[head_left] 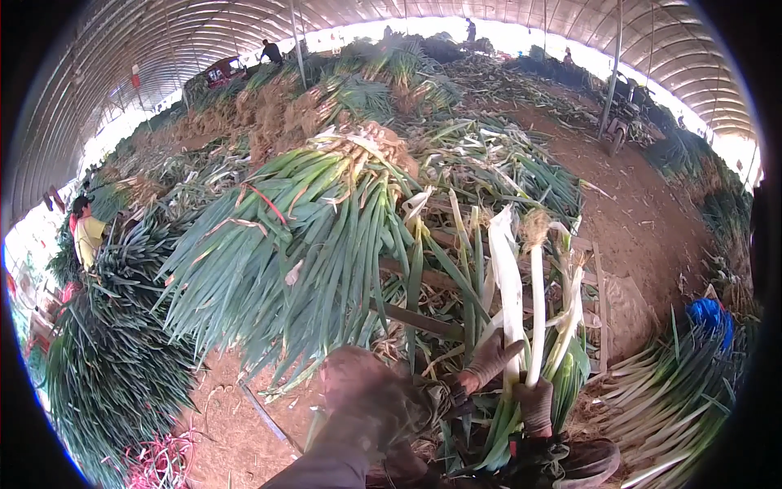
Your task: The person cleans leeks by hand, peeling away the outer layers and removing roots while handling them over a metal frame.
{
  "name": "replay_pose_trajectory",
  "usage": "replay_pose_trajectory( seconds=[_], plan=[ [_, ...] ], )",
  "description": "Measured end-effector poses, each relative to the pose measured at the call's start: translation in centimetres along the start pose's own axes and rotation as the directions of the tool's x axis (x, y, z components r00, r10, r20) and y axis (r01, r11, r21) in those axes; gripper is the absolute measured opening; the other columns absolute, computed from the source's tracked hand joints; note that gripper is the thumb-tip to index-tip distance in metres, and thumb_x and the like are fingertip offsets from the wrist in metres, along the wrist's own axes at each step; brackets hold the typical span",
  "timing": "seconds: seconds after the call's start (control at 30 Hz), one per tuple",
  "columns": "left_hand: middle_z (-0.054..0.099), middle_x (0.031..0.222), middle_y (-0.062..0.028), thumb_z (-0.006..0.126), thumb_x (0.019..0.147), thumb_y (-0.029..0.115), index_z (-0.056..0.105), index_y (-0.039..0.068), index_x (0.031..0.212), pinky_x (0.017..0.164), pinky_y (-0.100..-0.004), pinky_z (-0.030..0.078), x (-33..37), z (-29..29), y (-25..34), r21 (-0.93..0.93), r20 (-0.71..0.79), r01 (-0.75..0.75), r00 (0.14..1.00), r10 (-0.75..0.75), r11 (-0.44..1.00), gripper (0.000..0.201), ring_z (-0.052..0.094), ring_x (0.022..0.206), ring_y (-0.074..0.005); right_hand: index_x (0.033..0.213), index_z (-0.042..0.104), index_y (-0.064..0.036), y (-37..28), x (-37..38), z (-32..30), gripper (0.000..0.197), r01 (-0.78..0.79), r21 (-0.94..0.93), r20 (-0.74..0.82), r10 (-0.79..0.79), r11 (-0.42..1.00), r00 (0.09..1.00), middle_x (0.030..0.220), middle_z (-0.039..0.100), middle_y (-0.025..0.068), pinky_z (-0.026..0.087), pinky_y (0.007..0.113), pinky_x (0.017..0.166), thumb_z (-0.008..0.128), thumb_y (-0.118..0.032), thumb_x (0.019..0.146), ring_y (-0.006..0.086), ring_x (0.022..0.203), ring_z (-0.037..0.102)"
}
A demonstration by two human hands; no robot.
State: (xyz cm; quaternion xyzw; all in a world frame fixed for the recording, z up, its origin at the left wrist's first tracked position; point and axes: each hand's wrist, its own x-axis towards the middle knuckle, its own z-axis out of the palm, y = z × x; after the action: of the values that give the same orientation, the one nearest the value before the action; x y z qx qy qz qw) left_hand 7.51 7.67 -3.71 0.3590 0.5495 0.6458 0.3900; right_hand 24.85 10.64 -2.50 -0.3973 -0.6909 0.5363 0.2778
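Note:
My gloved left hand (490,361) is closed around the base of a broad white outer leaf (507,281), which stands up beside a large green onion (538,306). Lower and to the right, my gloved right hand (535,403) grips that onion by its shank. The onion is upright, its brown roots at the top and its white stalk bare. Other green onion stalks (568,318) lean close to the right of it. Green leaves hang below both hands, and some fingers are hidden behind the stalks.
A big bundle of green onions (318,212) lies left of my hands on a wooden frame (419,319). Cleaned onions (668,391) with a blue bundle (711,318) lie at right. A pile (122,350) and a person in yellow (87,232) are at left.

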Motion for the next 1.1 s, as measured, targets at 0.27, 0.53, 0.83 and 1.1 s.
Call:
replay_pose_trajectory(
  seconds=[0.27, 0.53, 0.83, 1.1],
  plan=[
    [0.066, 0.107, -0.0111, 0.065, 0.090, 0.052, 0.060, 0.001, 0.120, 0.093, -0.0364, 0.046, -4.5, 0.8, 0.9, 0.026, 0.416, 0.046, 0.908, -0.053, 0.999, 0.059, 0.061, 0.100, -0.0220, 0.094, 0.070, 0.0057, -1.7, 0.9, -0.7, 0.016, 0.011, -0.084, -0.066, -0.017, 0.996, 0.998, 0.076, 0.071, 0.0067, 0.052, 0.028, 0.062, 0.063, -0.004, 0.083, 0.0094, 0.071, 0.062],
    [0.068, 0.075, -0.0032, 0.064, 0.091, 0.047, 0.066, 0.004, 0.102, 0.068, -0.0315, 0.052, -6.4, -0.6, -1.9, 0.100, 0.252, 0.161, 0.951, -0.181, 0.982, 0.044, 0.066, 0.074, -0.0156, 0.085, 0.066, 0.0044, -0.5, 3.6, -3.7, 0.015, 0.040, 0.022, -0.248, -0.034, 0.999, 0.968, 0.062, 0.060, 0.0036, 0.041, 0.029, 0.045, 0.057, -0.004, 0.078, 0.0105, 0.052, 0.054],
    [0.069, 0.084, -0.0110, 0.064, 0.090, 0.049, 0.068, 0.010, 0.107, 0.070, -0.0405, 0.053, -4.9, 0.7, -4.4, 0.567, 0.216, 0.082, 0.945, -0.244, 0.820, 0.043, 0.066, 0.075, -0.0273, 0.109, 0.066, 0.0037, -2.2, 2.8, -6.5, 0.025, -0.055, -0.159, -0.305, 0.004, 0.986, 0.952, 0.098, 0.068, 0.0075, 0.050, 0.031, 0.072, 0.066, -0.013, 0.091, 0.0131, 0.084, 0.061],
    [0.064, 0.068, -0.0222, 0.067, 0.084, 0.057, 0.055, 0.000, 0.106, 0.060, -0.0499, 0.052, -7.4, 3.7, -3.1, 0.677, 0.086, -0.082, 0.996, 0.031, 0.732, 0.063, 0.066, 0.069, -0.0414, 0.106, 0.071, 0.0034, -4.9, 2.9, -1.0, 0.033, -0.072, 0.121, -0.052, 0.079, 0.990, 0.996, 0.080, 0.066, -0.0017, 0.048, 0.025, 0.063, 0.072, -0.026, 0.091, 0.0059, 0.073, 0.056]
  ],
)
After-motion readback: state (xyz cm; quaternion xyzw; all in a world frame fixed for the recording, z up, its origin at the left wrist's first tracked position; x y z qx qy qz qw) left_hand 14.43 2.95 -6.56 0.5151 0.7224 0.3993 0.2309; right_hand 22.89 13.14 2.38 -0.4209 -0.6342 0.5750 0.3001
